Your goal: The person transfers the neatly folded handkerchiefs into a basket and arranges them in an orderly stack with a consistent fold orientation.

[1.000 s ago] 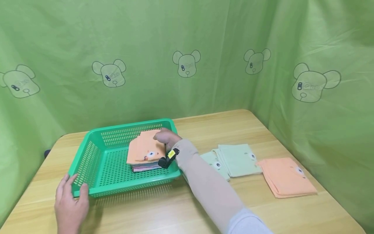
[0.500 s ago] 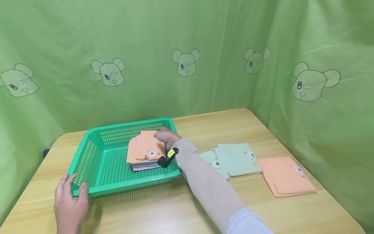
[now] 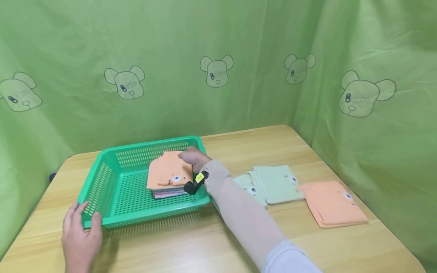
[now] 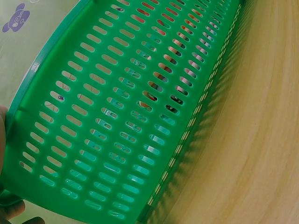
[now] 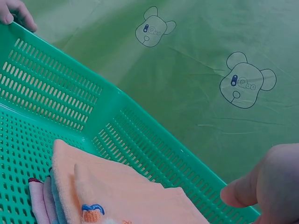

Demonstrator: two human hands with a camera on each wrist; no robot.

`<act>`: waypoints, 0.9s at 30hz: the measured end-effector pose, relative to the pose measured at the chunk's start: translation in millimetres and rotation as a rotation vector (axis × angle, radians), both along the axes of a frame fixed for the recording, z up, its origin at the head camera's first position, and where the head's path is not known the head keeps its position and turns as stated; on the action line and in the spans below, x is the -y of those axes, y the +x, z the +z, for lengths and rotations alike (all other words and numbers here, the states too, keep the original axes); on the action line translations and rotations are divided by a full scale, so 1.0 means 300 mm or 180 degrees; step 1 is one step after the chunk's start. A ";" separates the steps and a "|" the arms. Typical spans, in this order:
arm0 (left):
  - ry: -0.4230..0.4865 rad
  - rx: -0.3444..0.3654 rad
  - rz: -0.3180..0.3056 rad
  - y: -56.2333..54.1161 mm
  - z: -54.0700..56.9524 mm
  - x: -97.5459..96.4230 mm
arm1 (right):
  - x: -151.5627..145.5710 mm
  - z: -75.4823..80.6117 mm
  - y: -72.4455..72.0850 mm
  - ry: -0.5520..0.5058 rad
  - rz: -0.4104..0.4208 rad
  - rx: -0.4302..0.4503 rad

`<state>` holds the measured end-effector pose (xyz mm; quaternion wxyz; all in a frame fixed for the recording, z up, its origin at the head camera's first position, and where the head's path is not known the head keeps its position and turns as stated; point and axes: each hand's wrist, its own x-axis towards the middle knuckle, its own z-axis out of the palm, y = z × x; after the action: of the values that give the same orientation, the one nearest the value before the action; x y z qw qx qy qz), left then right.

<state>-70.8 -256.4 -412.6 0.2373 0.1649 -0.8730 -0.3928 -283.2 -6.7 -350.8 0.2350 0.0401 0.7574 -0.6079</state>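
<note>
Green curtain (image 5: 191, 79) behind basket (image 3: 153, 142) reads "Qee".

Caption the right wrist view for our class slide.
Folded orange cloth tops a stack in a green basket, left hand on its rim.

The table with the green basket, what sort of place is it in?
Maybe a little recording booth, but I can't be sure. A green curtain with cartoon animal faces hangs around the wooden table, and a black device sits at the person's wrist.
</note>
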 end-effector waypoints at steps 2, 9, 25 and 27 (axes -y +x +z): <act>-0.0002 -0.0004 -0.0004 0.000 0.001 0.000 | -0.003 0.003 0.001 0.0024 0.0011 -0.0026; -0.0007 0.0026 0.0013 0.001 -0.001 0.001 | -0.017 0.013 0.004 -0.0073 0.0082 -0.0165; -0.0008 0.0010 0.0002 0.000 0.002 -0.002 | -0.085 0.052 0.018 -0.0677 0.0090 -0.0458; -0.0009 0.0014 -0.0002 0.000 0.002 -0.002 | -0.107 0.066 0.019 -0.0667 0.0091 -0.0531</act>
<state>-70.9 -256.0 -411.9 0.2354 0.1653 -0.8742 -0.3913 -277.6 25.3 -331.1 0.1827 -0.0462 0.7071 -0.6815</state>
